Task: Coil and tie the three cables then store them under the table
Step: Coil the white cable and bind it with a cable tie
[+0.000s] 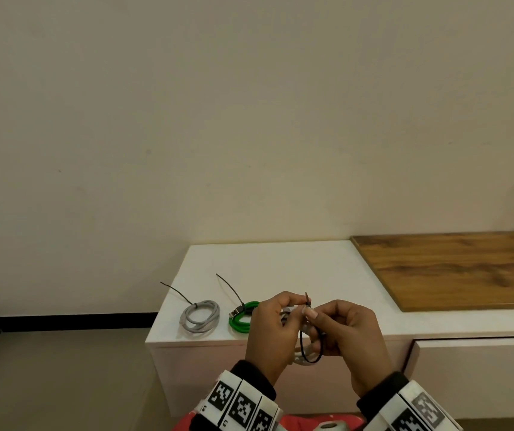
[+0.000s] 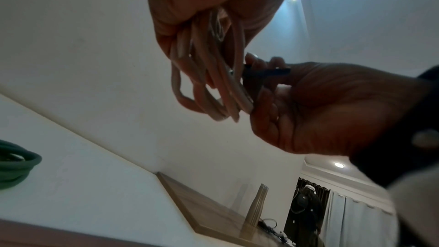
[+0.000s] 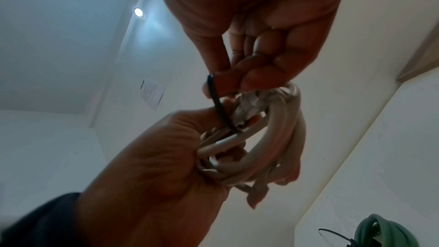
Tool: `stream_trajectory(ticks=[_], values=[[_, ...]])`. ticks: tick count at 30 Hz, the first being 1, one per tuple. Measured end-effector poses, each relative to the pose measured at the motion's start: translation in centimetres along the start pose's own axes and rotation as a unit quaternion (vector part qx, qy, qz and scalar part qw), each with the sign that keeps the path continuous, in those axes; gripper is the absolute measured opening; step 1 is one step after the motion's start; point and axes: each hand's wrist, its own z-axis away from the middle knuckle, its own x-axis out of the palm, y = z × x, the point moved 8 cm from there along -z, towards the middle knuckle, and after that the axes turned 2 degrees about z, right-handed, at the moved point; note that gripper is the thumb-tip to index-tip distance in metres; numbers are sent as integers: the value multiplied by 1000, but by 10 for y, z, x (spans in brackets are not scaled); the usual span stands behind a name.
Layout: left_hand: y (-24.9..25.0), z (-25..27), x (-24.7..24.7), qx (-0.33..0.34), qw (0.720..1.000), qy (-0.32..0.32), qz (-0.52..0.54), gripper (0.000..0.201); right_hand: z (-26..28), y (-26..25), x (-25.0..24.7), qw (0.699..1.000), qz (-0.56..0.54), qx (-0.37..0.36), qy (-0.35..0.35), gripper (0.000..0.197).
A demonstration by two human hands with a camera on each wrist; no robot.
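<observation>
Both hands: L hand (image 1: 269, 329) grips white cable (image 3: 268, 144), R hand (image 1: 347, 331) pinches tie (image 1: 311, 353).

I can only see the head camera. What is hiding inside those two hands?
Observer: The left hand grips a coiled white cable, several loops bunched together.
Child: And the black string thing?
Observer: It is a black zip tie; the right hand pinches its end between thumb and fingertip beside the coil.
Child: Does the white cable have a plug?
Observer: Yes, a shiny metal connector sits among the loops, right by the tie.
Child: Anything on the wooden board?
Observer: The left wrist view shows a tall metal bottle standing on it.
</observation>
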Motion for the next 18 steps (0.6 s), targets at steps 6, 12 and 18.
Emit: stream_trajectory(ticks=[6, 12, 18], values=[[8, 6, 9, 50, 998, -30, -22, 21, -10, -12, -14, 994, 79, -60, 45, 11], [8, 5, 10, 67, 997, -35, -21, 18, -29, -14, -15, 991, 124, -42, -10, 11], [4, 8, 11, 50, 997, -52, -16, 17, -35, -15, -16, 996, 88, -26, -22, 21]])
